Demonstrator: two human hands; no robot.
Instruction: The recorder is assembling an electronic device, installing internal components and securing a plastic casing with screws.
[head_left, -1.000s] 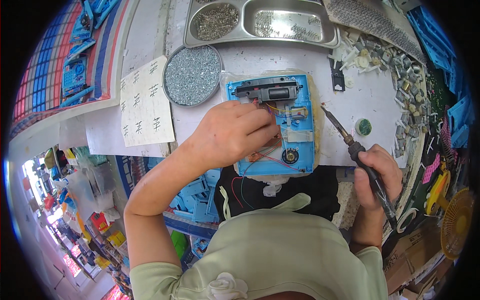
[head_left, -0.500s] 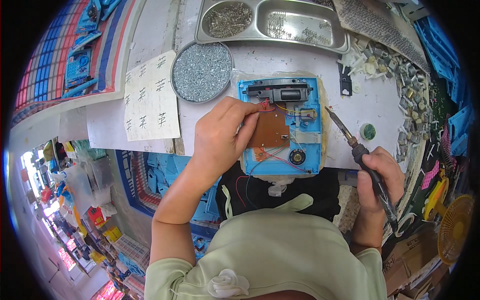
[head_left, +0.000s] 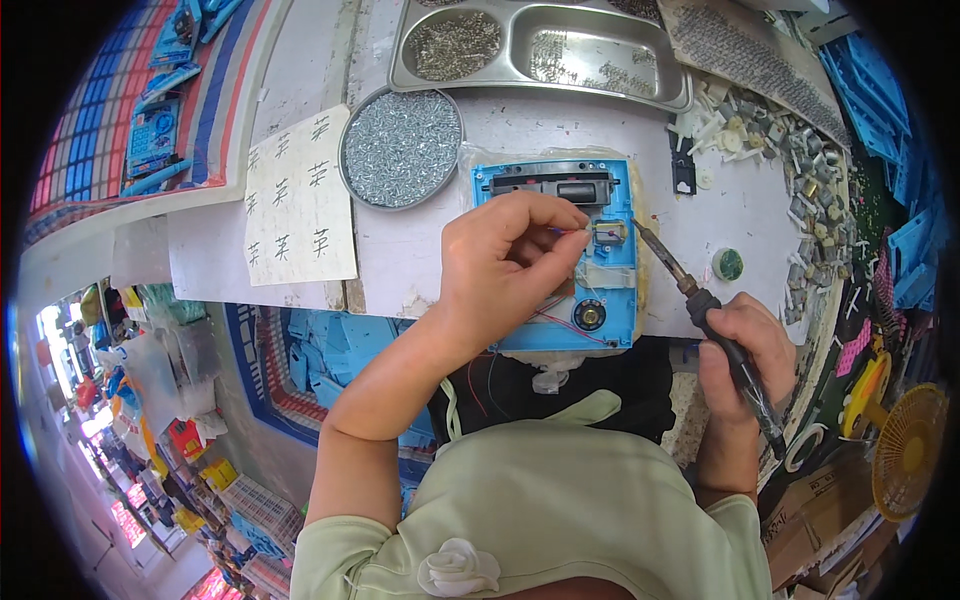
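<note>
Left hand [head_left: 505, 258] shifted rightward, pinching wire [head_left: 558, 233] | right hand [head_left: 746, 355] gripping soldering iron [head_left: 704, 304] | parts-strewn white table [head_left: 735, 212] | yellow fan [head_left: 908, 453]

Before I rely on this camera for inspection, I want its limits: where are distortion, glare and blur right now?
Head view: the right edge of the worktable bows near the rim; head view: the bright opening at far left washes out white; head view: the soldering iron looks fairly crisp, while the wires beside the left hand are too fine to trace fully.
</note>
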